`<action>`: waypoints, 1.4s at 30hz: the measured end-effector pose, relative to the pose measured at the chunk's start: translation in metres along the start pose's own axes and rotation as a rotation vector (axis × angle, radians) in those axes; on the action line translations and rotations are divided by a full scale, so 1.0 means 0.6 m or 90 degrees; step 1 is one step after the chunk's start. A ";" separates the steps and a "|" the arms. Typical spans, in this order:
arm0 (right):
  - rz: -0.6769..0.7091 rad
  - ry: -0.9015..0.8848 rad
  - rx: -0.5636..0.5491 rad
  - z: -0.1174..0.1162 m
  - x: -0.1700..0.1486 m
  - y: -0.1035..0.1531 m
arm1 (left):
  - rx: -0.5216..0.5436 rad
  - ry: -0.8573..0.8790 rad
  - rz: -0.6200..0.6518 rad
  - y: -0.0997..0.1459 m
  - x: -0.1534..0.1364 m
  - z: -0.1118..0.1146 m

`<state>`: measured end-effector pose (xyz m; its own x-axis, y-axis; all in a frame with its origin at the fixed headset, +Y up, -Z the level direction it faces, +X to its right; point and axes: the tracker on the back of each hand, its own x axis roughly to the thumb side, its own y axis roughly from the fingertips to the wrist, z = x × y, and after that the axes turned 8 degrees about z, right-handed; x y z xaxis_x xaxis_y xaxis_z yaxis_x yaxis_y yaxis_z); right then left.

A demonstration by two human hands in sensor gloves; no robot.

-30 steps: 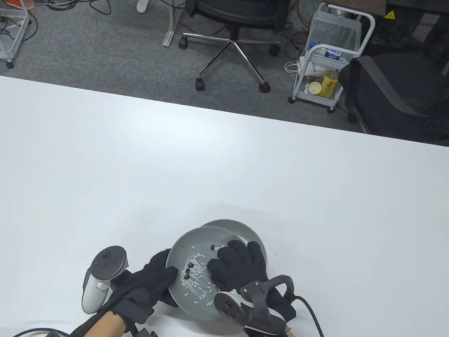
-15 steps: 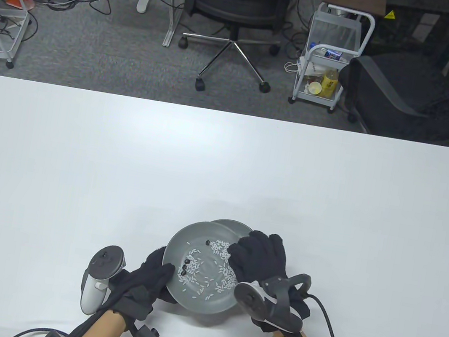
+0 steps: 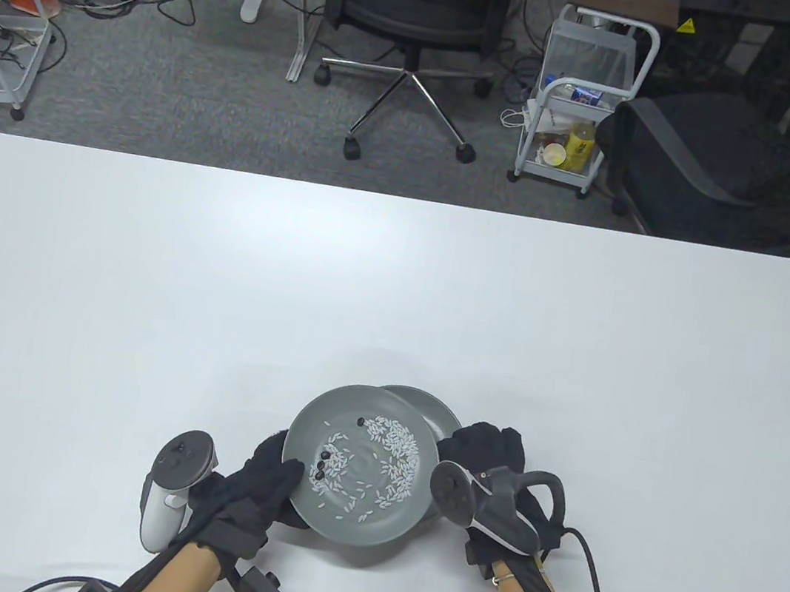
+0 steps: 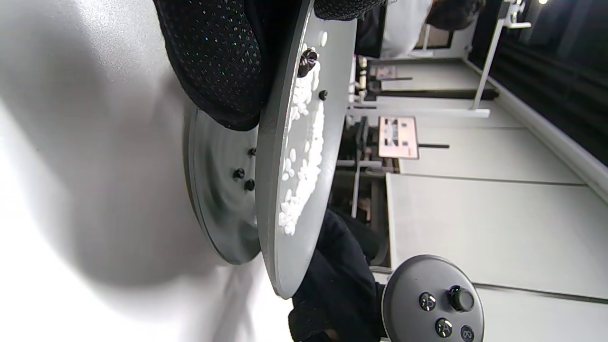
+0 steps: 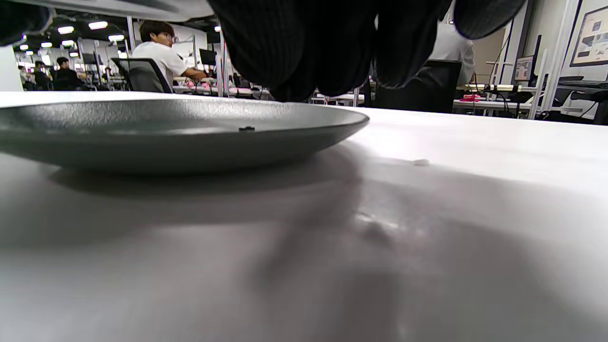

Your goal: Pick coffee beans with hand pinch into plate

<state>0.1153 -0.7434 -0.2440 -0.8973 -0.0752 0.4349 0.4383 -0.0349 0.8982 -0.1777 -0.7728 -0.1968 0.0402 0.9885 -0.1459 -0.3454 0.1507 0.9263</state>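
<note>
Table view: a white tabletop point(image 3: 137, 315) carries two grey plates at its near edge. The upper plate point(image 3: 359, 464), raised and tilted, is gripped at its near-left rim by the left hand point(image 3: 259, 492); it overlaps the lower plate point(image 3: 433, 408), which rests flat on the tabletop just beyond and to the right. The right hand point(image 3: 490, 450) hovers at the right edge of both plates; whether its fingers pinch anything cannot be told. White rice grains point(image 3: 394, 453) cover the upper plate, with four coffee beans point(image 3: 322, 464) among them. Left wrist view shows three beans already lying in the lower plate point(image 4: 240, 173), so the transfer appears partly done, with four left.
</note>
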 end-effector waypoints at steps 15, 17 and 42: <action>0.051 -0.063 -0.168 0.053 0.033 0.017 | -0.024 -0.016 0.006 -0.002 -0.001 0.004; 0.087 -0.055 -0.149 0.055 0.054 0.016 | -0.028 -0.018 0.005 -0.002 -0.001 0.005; 0.119 -0.019 -0.149 0.047 0.092 0.014 | -0.069 -0.042 0.014 -0.005 0.000 0.016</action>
<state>0.0678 -0.7199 -0.2108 -0.7999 -0.0725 0.5957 0.5926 -0.2521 0.7650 -0.1675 -0.7731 -0.1960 0.0923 0.9908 -0.0987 -0.4466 0.1298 0.8853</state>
